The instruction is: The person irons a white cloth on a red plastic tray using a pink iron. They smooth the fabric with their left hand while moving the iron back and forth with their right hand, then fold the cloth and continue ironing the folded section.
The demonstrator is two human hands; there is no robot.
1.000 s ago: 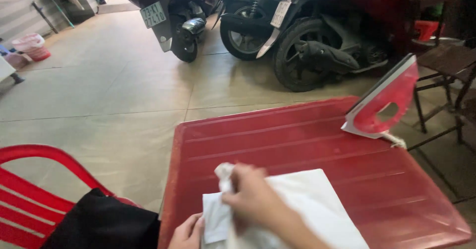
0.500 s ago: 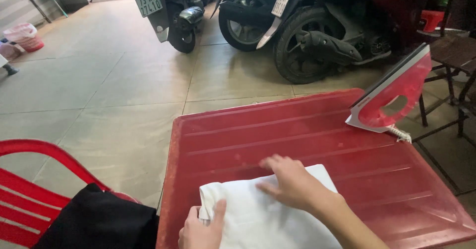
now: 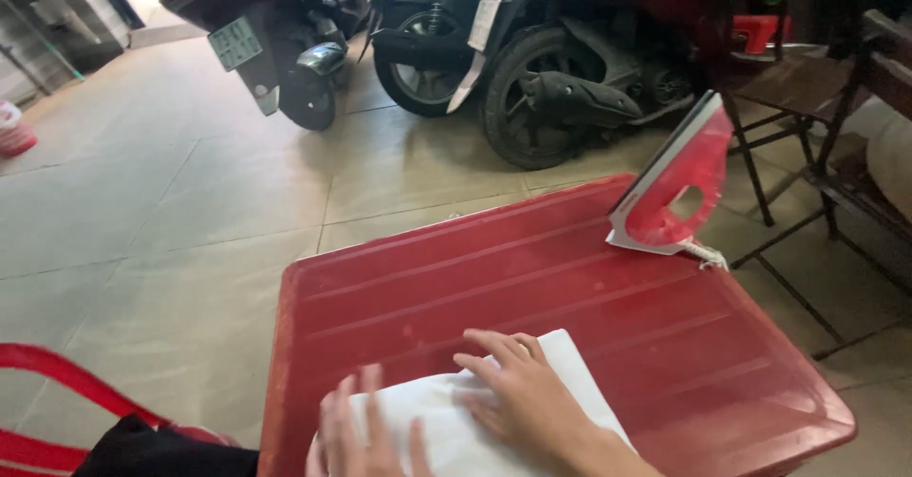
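Both hands, the left hand (image 3: 366,434) and right hand (image 3: 518,396), are lying spread flat on the white cloth (image 3: 446,429), low in the frame; the red iron (image 3: 674,192) is standing untouched at the right.

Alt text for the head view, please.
Both hands, left hand and right hand, press flat on a white cloth on a red table. A red iron stands upright at its far corner; motorbikes are parked beyond.

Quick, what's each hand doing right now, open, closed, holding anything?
Left hand: open, fingers spread flat on the white cloth, gripping nothing.
Right hand: open, palm down, pressing on the same cloth, gripping nothing.
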